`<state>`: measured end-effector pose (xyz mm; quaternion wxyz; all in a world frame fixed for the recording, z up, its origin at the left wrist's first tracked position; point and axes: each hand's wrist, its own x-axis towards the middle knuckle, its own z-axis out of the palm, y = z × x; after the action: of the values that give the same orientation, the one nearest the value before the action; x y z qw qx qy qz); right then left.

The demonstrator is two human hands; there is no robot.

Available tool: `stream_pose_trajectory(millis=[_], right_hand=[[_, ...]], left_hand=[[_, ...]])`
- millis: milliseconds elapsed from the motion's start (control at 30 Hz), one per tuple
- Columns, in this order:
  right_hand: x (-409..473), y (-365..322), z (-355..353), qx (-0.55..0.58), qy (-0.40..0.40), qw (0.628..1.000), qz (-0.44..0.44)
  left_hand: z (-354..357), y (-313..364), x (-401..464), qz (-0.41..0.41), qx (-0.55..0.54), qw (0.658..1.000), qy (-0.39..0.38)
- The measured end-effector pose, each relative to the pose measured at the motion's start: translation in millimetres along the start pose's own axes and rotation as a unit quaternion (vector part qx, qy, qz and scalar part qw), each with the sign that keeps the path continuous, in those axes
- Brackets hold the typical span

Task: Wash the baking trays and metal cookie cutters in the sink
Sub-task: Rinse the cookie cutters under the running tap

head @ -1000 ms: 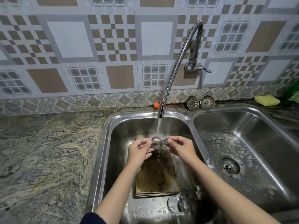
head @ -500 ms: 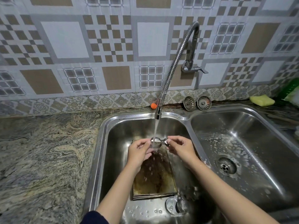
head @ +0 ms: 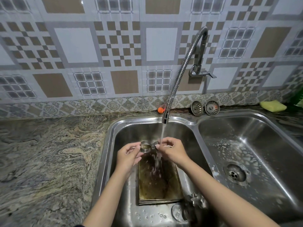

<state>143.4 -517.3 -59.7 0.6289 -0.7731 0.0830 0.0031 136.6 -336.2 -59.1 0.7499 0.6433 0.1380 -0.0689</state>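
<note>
Both hands, the left hand (head: 129, 155) and right hand (head: 172, 150), pinch a small round shiny metal cookie cutter (head: 145, 146) between them under the stream from the ribbed flexible faucet (head: 182, 71), over the left steel sink (head: 113, 145) basin. Below lies a stack of flat rectangular, brown-stained baking trays (head: 157, 185), with more cutters (head: 195, 199) near its right corner. A swirled granite tabletop (head: 49, 158) lies left.

Splashing water blurs the baking tray (head: 157, 185); the cutters (head: 195, 202) beside the forearm are smeared, and the frame edge cuts a green thing (head: 299, 99).
</note>
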Motion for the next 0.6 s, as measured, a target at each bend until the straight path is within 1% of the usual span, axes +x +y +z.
stream_pose_trajectory(millis=[67,167,267,367,433,500,533,600], right_hand=[[2,-8,-7,-0.025,-0.006,1.0,-0.018],[2,-25,-27,-0.056,-0.005,0.997,-0.06],[-9,-41,-62,-0.077,0.024,0.991,-0.11],[-31,-45,-107,-0.087,0.057,0.986,-0.127],[-49,-37,-141,-0.095,0.079,0.986,-0.115],[-68,-24,-175,-0.117,0.107,0.984,-0.085],[-78,-17,-191,-0.131,0.122,0.982,-0.061],[-95,3,-220,-0.171,0.147,0.974,-0.009]], left_hand=[[3,3,-1,0.003,0.002,1.0,-0.006],[17,11,-4,0.01,-0.003,0.999,-0.041],[37,15,-10,0.021,-0.006,0.996,-0.082],[57,5,-20,0.008,0.026,0.993,-0.117],[67,-10,-27,0.002,0.075,0.988,-0.138],[77,-29,-35,0.006,0.15,0.974,-0.168],[81,-40,-39,0.006,0.189,0.963,-0.192],[89,-62,-47,-0.001,0.261,0.93,-0.259]])
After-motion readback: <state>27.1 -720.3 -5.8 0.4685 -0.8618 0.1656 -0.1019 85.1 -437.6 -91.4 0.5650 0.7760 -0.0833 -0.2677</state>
